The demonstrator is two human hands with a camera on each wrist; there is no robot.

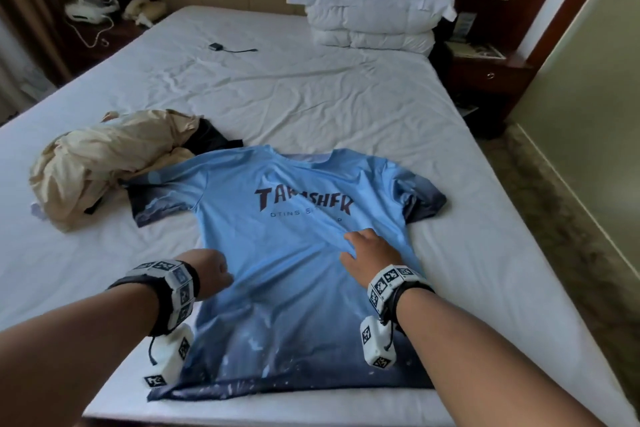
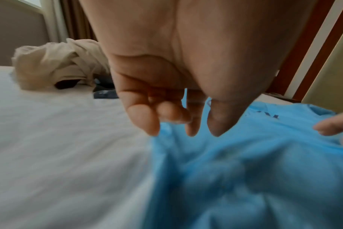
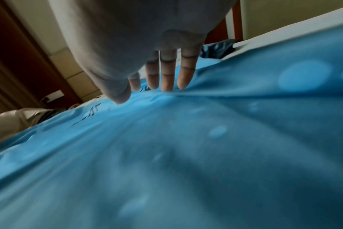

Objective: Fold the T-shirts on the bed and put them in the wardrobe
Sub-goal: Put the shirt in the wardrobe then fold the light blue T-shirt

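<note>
A light blue T-shirt (image 1: 277, 305) with dark lettering lies face up and spread out on the white bed (image 1: 311, 87), its hem toward me. My left hand (image 1: 211, 272) is at the shirt's left side edge, fingers loosely curled downward; in the left wrist view its fingertips (image 2: 153, 128) touch the blue fabric (image 2: 245, 170) with visible gaps between them. My right hand (image 1: 367, 250) lies flat on the shirt's middle right, below the lettering. In the right wrist view its straight fingers (image 3: 166, 82) press into the cloth (image 3: 186, 155), which ripples in front of them.
A crumpled beige garment (image 1: 104, 163) with a black one (image 1: 211, 139) beneath it lies left of the shirt's sleeve. Stacked white pillows (image 1: 374, 3) sit at the headboard, a small black device with a cable (image 1: 216, 46) mid-bed. Nightstands (image 1: 485, 69) flank the bed.
</note>
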